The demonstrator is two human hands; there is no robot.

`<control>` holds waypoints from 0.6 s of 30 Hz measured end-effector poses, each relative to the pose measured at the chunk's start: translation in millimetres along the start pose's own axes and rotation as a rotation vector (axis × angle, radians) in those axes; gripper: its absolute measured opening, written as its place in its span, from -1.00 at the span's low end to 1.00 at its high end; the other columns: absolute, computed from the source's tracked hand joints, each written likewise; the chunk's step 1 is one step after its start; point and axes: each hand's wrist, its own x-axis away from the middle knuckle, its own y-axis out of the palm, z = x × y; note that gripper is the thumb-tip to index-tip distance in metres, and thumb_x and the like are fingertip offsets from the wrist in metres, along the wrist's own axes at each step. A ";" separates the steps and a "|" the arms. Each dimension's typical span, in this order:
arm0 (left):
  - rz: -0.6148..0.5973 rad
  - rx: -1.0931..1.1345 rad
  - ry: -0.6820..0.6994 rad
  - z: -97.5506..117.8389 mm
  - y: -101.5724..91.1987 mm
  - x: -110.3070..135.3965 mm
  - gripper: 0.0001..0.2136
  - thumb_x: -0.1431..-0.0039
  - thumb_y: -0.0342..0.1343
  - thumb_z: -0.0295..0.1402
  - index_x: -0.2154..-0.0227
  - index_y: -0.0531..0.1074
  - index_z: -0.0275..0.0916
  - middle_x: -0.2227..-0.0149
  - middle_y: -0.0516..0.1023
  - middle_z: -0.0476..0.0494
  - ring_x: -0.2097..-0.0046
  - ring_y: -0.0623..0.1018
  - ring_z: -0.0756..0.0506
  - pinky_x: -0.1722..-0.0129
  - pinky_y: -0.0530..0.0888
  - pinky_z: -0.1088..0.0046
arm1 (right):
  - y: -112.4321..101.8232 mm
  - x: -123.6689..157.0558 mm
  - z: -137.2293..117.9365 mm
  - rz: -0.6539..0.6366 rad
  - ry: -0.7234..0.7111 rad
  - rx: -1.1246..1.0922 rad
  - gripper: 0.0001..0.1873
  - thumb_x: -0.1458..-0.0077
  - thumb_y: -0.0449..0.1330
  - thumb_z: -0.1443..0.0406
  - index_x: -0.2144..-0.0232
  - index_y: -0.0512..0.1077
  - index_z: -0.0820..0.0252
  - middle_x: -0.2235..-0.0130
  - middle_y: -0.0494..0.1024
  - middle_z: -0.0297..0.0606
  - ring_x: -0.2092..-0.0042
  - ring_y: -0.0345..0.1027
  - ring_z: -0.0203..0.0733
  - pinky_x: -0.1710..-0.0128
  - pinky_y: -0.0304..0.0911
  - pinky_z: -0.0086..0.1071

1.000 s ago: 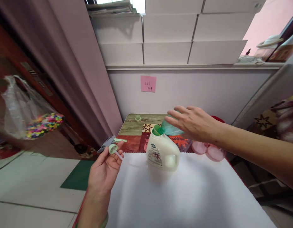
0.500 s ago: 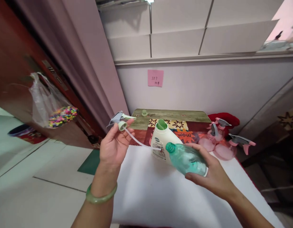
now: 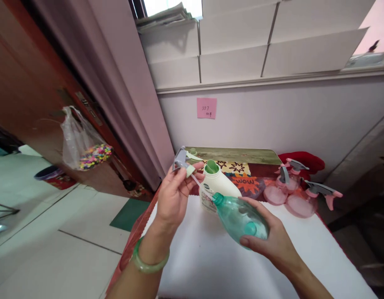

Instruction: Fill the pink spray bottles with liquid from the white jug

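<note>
My left hand (image 3: 174, 198) pinches a grey and pale green spray trigger head (image 3: 183, 160), whose thin white tube (image 3: 201, 189) slants down toward the neck of a teal see-through bottle (image 3: 238, 216). My right hand (image 3: 269, 241) is wrapped round that bottle from below and tilts its open neck up and to the left. The tube's tip is at the bottle's mouth. Just behind stands a white detergent jug (image 3: 216, 185) with an open green spout. On my left wrist sits a green bangle (image 3: 148, 261).
The white cloth (image 3: 216, 265) covers the near table. Two pink spray bottles (image 3: 289, 195) stand at the right, by a red thing (image 3: 299, 160). A small green cap (image 3: 193, 151) lies on the far wooden tabletop. A bag of coloured beads (image 3: 86, 145) hangs at the left.
My right hand lifted the teal bottle away from the jug and brought it toward me. My left hand moved right with the trigger head until the tube reached the bottle's mouth.
</note>
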 end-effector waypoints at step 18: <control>0.020 0.006 -0.150 -26.6 -2.0 43.7 -0.64 -0.20 0.26 -0.20 0.02 0.48 -0.29 0.13 0.67 -0.30 0.12 0.63 -0.21 0.05 0.45 0.25 | 40.1 25.8 -2.0 -0.137 0.098 -0.422 0.22 0.42 0.57 -0.11 -0.25 0.12 -0.04 -0.24 0.36 -0.01 -0.17 0.40 0.20 -0.05 0.42 -0.06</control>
